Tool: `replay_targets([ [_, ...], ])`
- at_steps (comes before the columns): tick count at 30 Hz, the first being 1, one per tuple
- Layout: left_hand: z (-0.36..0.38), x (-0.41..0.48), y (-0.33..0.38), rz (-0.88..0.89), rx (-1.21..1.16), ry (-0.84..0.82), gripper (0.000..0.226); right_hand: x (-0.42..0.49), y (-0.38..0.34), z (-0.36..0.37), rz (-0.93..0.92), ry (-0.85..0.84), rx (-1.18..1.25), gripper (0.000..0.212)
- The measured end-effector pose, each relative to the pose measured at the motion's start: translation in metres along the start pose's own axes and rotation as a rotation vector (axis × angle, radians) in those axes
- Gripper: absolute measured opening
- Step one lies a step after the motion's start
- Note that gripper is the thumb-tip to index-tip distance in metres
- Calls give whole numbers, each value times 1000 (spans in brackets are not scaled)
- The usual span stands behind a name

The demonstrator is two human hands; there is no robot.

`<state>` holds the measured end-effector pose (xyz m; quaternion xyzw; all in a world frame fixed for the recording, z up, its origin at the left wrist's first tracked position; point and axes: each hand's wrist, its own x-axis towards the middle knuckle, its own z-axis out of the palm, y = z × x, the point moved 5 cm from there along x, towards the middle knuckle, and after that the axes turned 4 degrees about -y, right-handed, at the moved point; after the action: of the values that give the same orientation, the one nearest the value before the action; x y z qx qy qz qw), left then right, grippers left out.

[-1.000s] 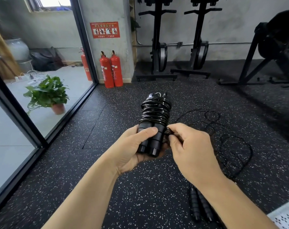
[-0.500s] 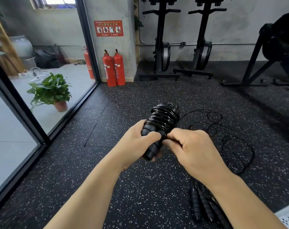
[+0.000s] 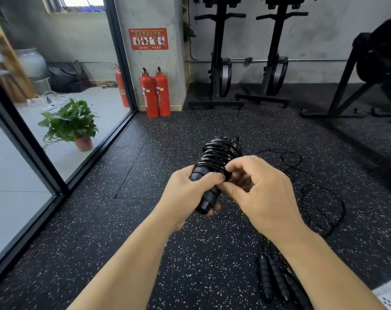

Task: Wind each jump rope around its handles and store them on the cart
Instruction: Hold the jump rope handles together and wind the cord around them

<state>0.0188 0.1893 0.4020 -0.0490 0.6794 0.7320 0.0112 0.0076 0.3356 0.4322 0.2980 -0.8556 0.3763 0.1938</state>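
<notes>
Black paired handles (image 3: 208,199) are gripped at their lower ends by the left hand (image 3: 185,193), likely to keep them side by side under the cord's pull. Above it, in mid-air, the jump rope (image 3: 220,155) sits coiled round them. The right hand (image 3: 262,193) pinches the last turn at the coil's base, seemingly to tuck it. Further right a second rope (image 3: 322,209) sprawls loose on the floor (image 3: 358,171); no cart shows.

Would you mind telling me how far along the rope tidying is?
One rope is almost fully wound round its handles. The left hand grips the handles while the right hand pinches the rope at the coil's edge. A loose rope lies unwound on the floor, and no cart is in view.
</notes>
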Motion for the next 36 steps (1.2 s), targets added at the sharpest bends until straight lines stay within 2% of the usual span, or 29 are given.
replay_targets([
  [5,0,2,-1,15,21,9,12,1,0,7,-7,-100,-23,34],
  [9,-2,2,-3,50,59,51,26,0,2,13,36,-160,-10,32],
  [17,-4,5,-8,76,202,59,20,0,4,14,97,-220,47,30],
  [21,-2,5,-7,64,194,45,16,0,4,13,95,-225,29,32],
  [27,-3,6,-10,54,277,37,21,-3,5,13,161,-259,-13,29],
  [32,-8,10,-10,104,371,75,23,-2,0,15,155,-264,-42,35],
  [36,-5,7,-12,63,391,57,32,1,9,18,210,-307,30,29],
])
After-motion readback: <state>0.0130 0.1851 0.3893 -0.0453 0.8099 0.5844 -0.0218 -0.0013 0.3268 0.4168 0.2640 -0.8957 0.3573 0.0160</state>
